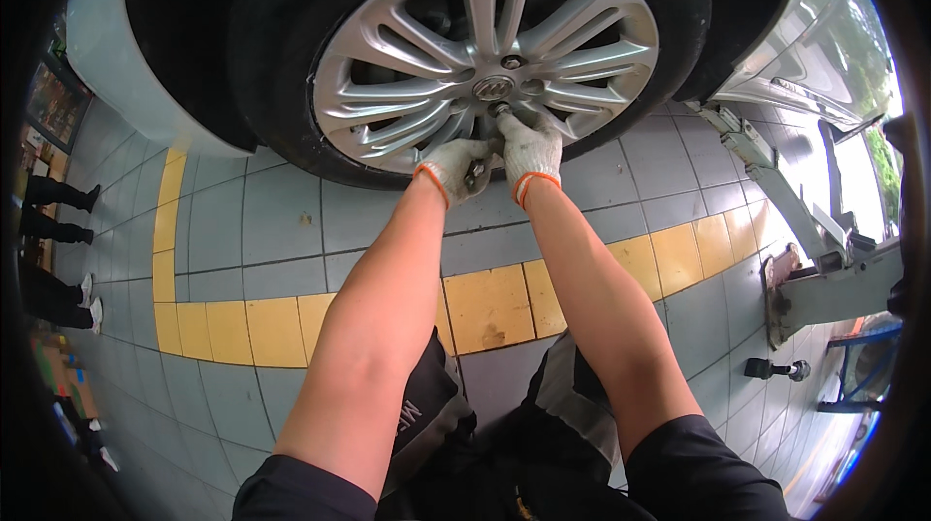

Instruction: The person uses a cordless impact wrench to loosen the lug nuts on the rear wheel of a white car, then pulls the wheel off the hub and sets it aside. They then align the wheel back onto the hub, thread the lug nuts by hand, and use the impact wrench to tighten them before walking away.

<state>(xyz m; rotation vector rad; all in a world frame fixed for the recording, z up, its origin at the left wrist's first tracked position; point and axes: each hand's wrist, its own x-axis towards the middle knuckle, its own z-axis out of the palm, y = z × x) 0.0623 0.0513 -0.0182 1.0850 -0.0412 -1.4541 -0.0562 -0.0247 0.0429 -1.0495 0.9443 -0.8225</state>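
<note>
A silver multi-spoke wheel (592, 46) with a dark tire (272, 56) hangs in front of me, with a round centre cap (492, 88) and a bolt (512, 62) in the hole above it. My right hand (529, 148), in a white knit glove with an orange cuff, has its fingertips closed on a small metal fastener (500, 109) at the hole below the cap. My left hand (451, 167), gloved likewise, is curled just below and left of it around small metal pieces (477, 172), probably fasteners, partly hidden by the fingers.
A white car body (815, 56) frames the wheel. At right stand a metal lift arm (766, 172), its post base (834, 293) and a blue frame (839, 376); a black object (776, 368) lies nearby. People's legs (53, 221) show at left. Yellow tiles (485, 313) cross the grey floor.
</note>
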